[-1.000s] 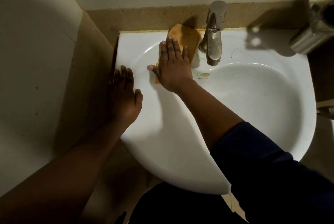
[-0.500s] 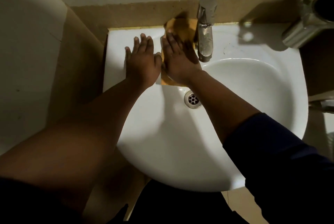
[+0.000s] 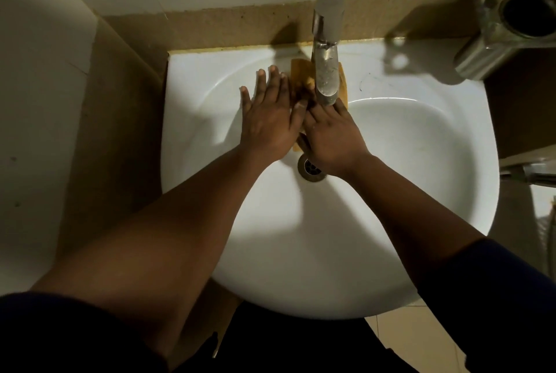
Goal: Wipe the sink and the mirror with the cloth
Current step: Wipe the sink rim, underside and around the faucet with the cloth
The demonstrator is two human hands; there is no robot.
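Cloth [image 3: 301, 72] under tap [image 3: 326, 72], flat right hand [image 3: 331, 138] pressing it, left hand [image 3: 267, 120] flat on sink [image 3: 391, 222]; risk: bunching against tap base.

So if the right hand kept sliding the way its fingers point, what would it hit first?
Most likely the tap: the right hand lies flat on the cloth, its fingers aimed up under the spout toward the tap's base. Depth is unclear there, so that is a guess.
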